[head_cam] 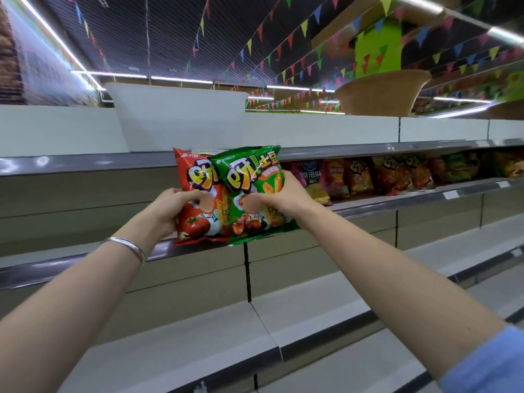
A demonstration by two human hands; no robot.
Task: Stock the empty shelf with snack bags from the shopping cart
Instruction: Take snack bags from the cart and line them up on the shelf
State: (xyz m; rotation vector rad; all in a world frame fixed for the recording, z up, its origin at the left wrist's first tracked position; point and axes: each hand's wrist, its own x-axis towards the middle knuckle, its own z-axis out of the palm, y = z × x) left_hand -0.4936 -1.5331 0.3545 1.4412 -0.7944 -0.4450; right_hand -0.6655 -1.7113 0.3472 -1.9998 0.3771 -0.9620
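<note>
My left hand (170, 207) grips a red snack bag (198, 222) by its left side, thumb pressed on the front. My right hand (283, 198) grips a green snack bag (252, 177) by its right side, and this bag overlaps the red one's right edge. Both bags stand upright in front of the middle shelf (85, 262), their bottoms at its front rail. The shelf to the left of the bags is bare. The shopping cart is out of sight.
Several snack bags (391, 174) stand in a row on the same shelf to the right. Bare lower shelves (312, 310) run below. A white tub (181, 117) and a woven basket (382, 93) sit on top of the unit.
</note>
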